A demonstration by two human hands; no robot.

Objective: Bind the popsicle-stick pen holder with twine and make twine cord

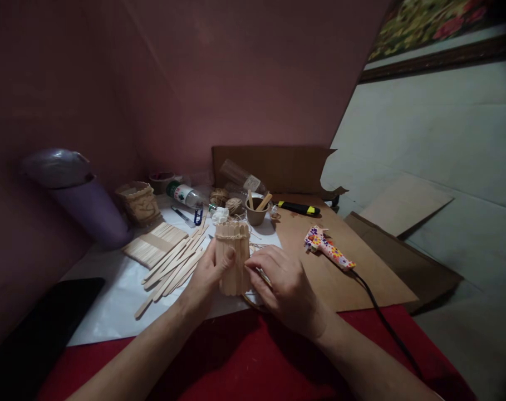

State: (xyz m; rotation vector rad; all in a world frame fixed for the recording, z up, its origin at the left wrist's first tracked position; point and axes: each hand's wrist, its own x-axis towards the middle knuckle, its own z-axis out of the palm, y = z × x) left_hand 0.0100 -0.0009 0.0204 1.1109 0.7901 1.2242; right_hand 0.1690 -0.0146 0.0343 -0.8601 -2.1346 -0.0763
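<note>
A small upright cup faced with wooden craft sticks (235, 273) stands between my hands, with twine (230, 237) running around it near the top. My left hand (213, 267) is closed around its left side, thumb across the front. On the right side, my right hand (280, 281) has its fingers pinched together close to the sticks. A thin pale strip or strand shows between those fingers, too small to name. Loose craft sticks (175, 273) lie spread left of my left hand, beside a banded bundle of craft sticks (156, 244).
Behind are twine balls (235, 206), a brown cup (256, 214) holding sticks, plastic bottles (188, 195) and a stick-covered pot (139, 203). A floral glue gun (325, 248) with a black cord and a yellow-black cutter (298, 209) lie on cardboard (353, 289). A purple tumbler (88, 206) stands left.
</note>
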